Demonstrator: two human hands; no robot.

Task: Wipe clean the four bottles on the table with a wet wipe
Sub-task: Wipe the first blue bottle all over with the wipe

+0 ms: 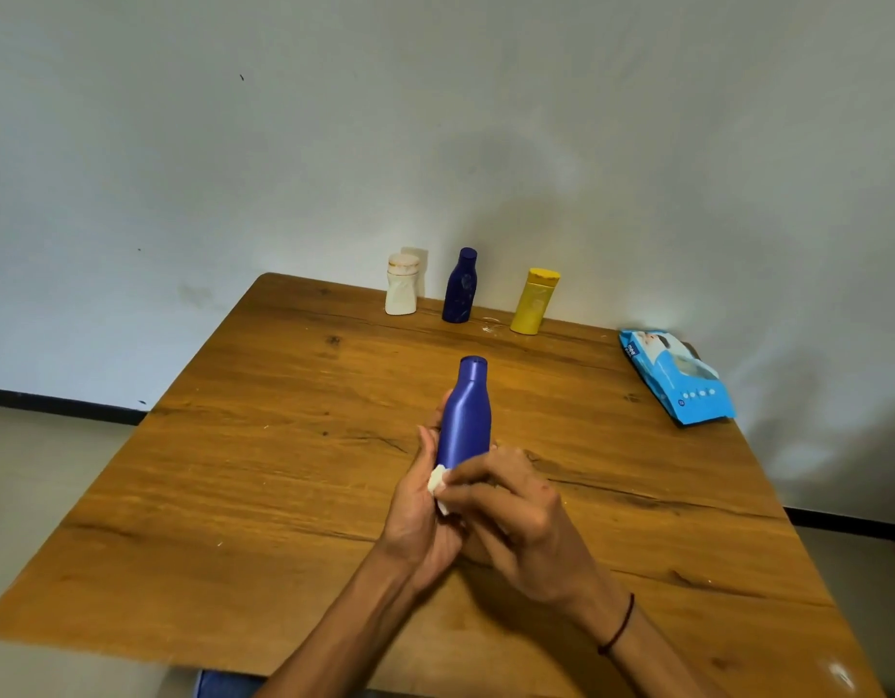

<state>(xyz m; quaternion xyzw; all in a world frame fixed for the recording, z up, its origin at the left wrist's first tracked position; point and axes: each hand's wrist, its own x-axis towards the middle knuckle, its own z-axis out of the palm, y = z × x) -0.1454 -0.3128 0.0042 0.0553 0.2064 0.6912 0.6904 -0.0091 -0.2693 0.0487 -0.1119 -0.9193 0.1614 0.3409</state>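
- The left hand [420,501] is gripping the lower part of a blue bottle [466,420], its fingers curling round the bottle's left side and holding it up over the middle of the table [234,445], cap pointing toward the far edge.
- The right hand [515,501] is pinching a small white wet wipe [437,483] and pressing it against the bottle's lower left side, just beside the left palm.
- Three more bottles are standing upright in a row along the table's far edge: a white bottle [401,285] on the left, a dark blue bottle [460,287] in the middle and a yellow bottle [533,302] on the right, each apart from its neighbour.
- A light blue pack of wipes [677,377] is lying flat near the far right corner, well apart from the bottles.
- A dark thread band [619,627] is sitting round the right wrist.
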